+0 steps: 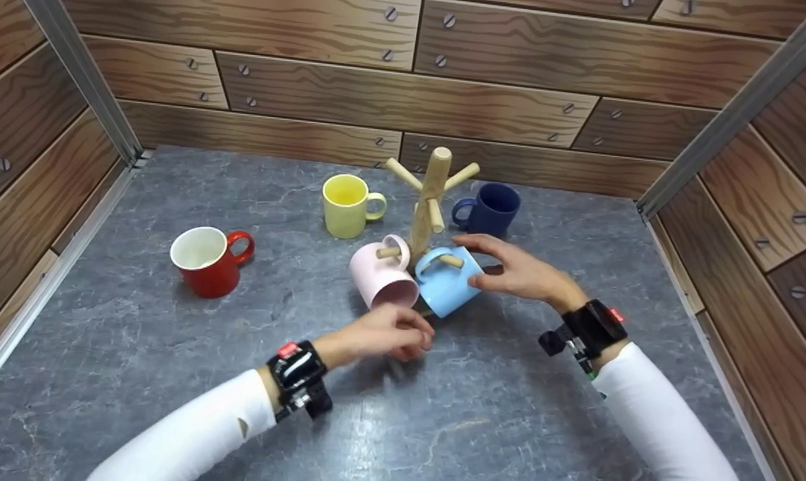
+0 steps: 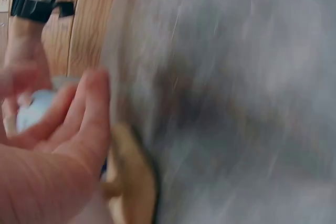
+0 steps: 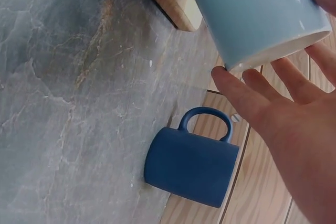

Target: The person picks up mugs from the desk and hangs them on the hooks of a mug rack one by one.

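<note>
In the head view my right hand (image 1: 520, 270) holds a light blue mug (image 1: 453, 284) near its rim, thumb on the near side and fingers on the far side. The mug's handle is looped over a low peg of a wooden mug tree (image 1: 422, 227). On another low peg hangs a pink mug (image 1: 369, 274), tilted with its mouth toward me. Just in front of that mouth is my left hand (image 1: 383, 331), its fingers loosely bent and holding nothing. In the right wrist view several fingertips lie along the light blue mug's rim (image 3: 278, 53).
A yellow mug (image 1: 346, 210) stands behind the pink one, and a dark blue mug (image 1: 493, 208) stands behind my right hand. Farther left is a red mug (image 1: 212, 267) with a white inside. Wood-patterned walls (image 1: 309, 87) enclose the grey tabletop (image 1: 510, 414) at the back and sides.
</note>
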Available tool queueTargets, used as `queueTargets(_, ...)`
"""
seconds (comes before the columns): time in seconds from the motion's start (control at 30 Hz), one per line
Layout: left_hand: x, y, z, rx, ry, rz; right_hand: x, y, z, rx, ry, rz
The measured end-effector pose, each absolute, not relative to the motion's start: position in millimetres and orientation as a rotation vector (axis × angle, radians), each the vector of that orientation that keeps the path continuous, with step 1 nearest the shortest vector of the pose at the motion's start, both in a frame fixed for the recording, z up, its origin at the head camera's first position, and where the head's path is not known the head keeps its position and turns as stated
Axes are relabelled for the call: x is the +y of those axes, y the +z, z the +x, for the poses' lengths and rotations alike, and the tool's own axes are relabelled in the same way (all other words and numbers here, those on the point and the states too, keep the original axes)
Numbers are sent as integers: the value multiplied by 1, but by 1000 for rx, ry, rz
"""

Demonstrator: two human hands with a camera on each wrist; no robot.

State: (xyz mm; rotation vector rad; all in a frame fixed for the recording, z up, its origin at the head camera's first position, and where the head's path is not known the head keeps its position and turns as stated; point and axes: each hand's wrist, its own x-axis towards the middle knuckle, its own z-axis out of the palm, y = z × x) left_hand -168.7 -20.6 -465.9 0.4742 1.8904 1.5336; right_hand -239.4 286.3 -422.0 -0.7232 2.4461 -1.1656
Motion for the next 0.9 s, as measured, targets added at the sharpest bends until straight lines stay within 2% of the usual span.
queueTargets(0.27, -52, -428, -195, 1946, 1594, 707, 283, -425, -240, 2420, -1212, -718)
queueTargets(0.57, -61, -405, -202, 2286, 2024, 816, 286, -414, -237, 2573, -1212, -738)
queueTargets(0.67, -56, -402, -206, 2565, 2077, 1016, 286, -406, -237, 2627, -1267, -694)
queueTargets(0.9, -42, -392, -225, 2846, 1787, 1714, 279, -385, -238, 2691, -1420, -603)
